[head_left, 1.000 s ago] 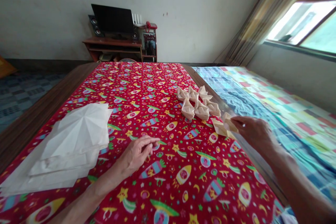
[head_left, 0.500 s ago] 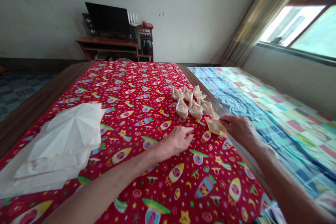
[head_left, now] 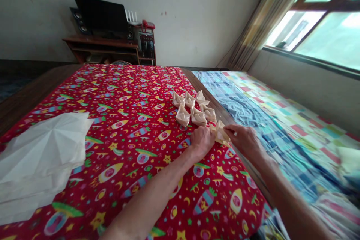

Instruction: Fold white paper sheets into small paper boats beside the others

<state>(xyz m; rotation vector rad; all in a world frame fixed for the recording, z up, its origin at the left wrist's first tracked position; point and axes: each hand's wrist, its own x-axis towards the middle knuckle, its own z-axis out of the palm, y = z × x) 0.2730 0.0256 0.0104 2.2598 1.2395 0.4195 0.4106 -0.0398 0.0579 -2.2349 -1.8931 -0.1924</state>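
Observation:
Near the right edge of the table, a cream folded-paper piece [head_left: 220, 134] is between my two hands. My left hand [head_left: 201, 141] is closed at its left side, fingers gripping that edge. My right hand [head_left: 244, 138] pinches its right side. Just beyond stand several similar folded-paper pieces [head_left: 198, 116] in two rows, their points upward. A stack of creased white paper sheets [head_left: 47, 153] lies flat at the left, the top one showing folds that fan out from one point.
A red patterned cloth [head_left: 135, 120] covers the table, whose brown wooden edge [head_left: 205, 90] shows at the right. Beyond that edge is a bed with a plaid sheet [head_left: 239, 108]. Against the far wall stands a desk [head_left: 104, 43] with a monitor [head_left: 101, 15].
My left hand has moved right and taken hold of the folded-paper piece's left side. My right hand keeps its pinch. The camera view has shifted to the right.

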